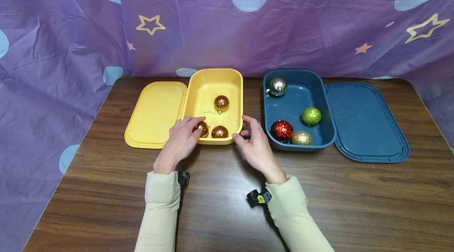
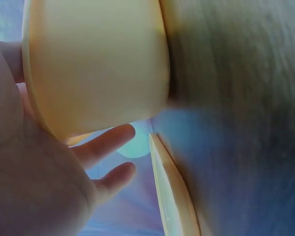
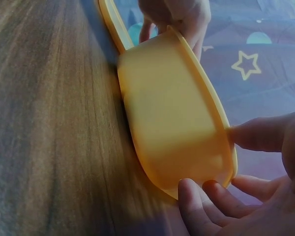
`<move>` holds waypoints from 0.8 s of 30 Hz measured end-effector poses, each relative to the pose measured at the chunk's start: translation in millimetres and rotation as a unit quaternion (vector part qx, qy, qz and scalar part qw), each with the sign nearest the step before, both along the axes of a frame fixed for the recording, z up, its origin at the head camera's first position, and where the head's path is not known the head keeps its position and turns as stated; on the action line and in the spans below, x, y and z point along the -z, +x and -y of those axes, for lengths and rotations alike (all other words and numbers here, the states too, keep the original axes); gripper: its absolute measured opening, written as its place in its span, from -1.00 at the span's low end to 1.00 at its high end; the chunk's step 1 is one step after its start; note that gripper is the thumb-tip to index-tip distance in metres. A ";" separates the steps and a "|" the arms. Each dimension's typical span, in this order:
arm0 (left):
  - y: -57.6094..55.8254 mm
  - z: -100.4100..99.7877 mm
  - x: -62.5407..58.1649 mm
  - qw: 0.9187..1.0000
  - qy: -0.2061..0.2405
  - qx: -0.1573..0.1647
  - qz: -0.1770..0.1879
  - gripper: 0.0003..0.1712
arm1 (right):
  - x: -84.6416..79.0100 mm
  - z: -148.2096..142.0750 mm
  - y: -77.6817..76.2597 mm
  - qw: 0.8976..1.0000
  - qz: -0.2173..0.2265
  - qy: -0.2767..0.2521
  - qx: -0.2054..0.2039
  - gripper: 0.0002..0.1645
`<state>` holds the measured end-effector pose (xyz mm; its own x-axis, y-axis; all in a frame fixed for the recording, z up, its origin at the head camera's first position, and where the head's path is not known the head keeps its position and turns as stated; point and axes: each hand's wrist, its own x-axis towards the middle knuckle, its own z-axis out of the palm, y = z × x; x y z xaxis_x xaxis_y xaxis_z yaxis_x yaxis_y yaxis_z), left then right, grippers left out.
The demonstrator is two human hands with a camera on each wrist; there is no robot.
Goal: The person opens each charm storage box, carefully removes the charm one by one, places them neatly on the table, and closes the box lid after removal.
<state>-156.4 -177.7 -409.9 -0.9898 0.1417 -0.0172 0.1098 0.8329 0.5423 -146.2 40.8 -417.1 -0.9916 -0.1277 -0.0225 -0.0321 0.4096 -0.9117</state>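
Inside the yellow box (image 1: 214, 78) lie three shiny copper-coloured baubles: one farther back (image 1: 221, 102), one at the front (image 1: 220, 131) and one in the front left corner (image 1: 203, 128). My left hand (image 1: 181, 138) reaches over that corner, thumb and forefinger on the corner bauble. In the left wrist view, other fingers (image 2: 105, 145) stay outside the box wall. My right hand (image 1: 256, 143) holds the front right corner of the box from outside, thumb at the rim and fingers along the side, as the right wrist view shows.
A blue box (image 1: 330, 122) at right holds a silver bauble (image 1: 278, 86), a green one (image 1: 311, 116), a red one (image 1: 281, 130) and a gold one (image 1: 302, 138). The yellow lid (image 1: 156, 114) lies left, the blue lid (image 1: 369, 122) right. A purple cloth hangs behind the table.
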 end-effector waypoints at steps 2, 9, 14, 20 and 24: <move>0.2 -0.9 0.0 1.000 0.005 0.000 -0.001 -0.50 | 0.0 -0.4 -0.1 1.000 -0.003 -0.002 0.002 -0.27; 1.9 -2.7 0.0 1.000 0.018 -0.006 0.002 -0.49 | -1.0 -1.3 0.5 1.000 -0.003 -0.001 0.005 -0.27; 1.8 -2.0 -1.4 1.000 0.022 -0.004 0.005 -0.48 | -1.8 -1.3 0.3 1.000 -0.004 -0.005 0.006 -0.26; 2.4 -0.6 -2.8 0.999 0.037 -0.001 -0.028 -0.52 | -1.1 -1.1 -0.3 1.000 -0.002 -0.007 -0.001 -0.25; 3.5 1.7 -4.7 0.996 0.054 0.002 -0.064 -0.51 | -1.6 -1.0 -0.8 1.000 0.001 -0.003 -0.004 -0.25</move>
<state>-153.0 -179.5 -405.2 -0.9825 0.1389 0.1244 0.1862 0.7698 0.6106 -147.0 41.7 -415.5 -0.9905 -0.1353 -0.0231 -0.0337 0.4033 -0.9144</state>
